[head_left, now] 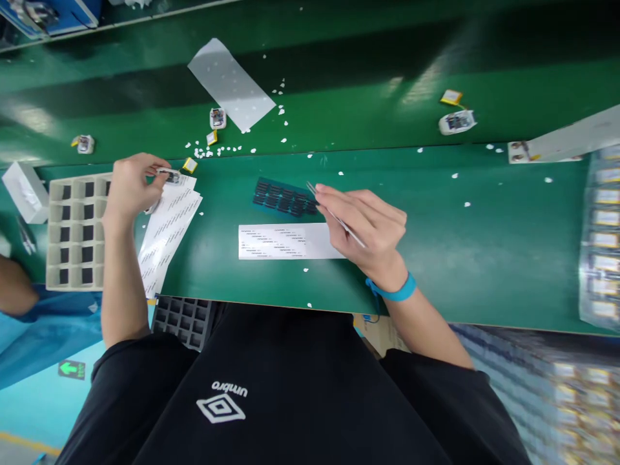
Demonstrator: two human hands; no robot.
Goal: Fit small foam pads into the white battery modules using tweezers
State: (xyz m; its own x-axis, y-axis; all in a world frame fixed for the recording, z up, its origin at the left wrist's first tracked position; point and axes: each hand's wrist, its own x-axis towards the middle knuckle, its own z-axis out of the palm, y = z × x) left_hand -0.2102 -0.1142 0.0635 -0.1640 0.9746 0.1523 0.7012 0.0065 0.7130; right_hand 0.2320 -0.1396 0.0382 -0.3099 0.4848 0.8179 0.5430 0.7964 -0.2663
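Observation:
My left hand (136, 184) pinches a small white device with a circuit board (170, 175), and a yellow battery (190, 165) lies just beside it. Under and below that hand are white printed sheets (169, 223). My right hand (365, 226) is closed on metal tweezers (346, 227), whose tips are at the right end of a dark sheet of black strips (281, 197). Below the black strips lies a white printed label sheet (274, 241), its right end partly behind my right hand.
A beige compartment tray (75, 232) and a white box (26, 192) stand at left, near another person's arm (17, 284). Further back are a backing sheet (232, 84) and open devices (458, 122). A metal bracket (562, 137) and a filled tray (605, 239) are at right.

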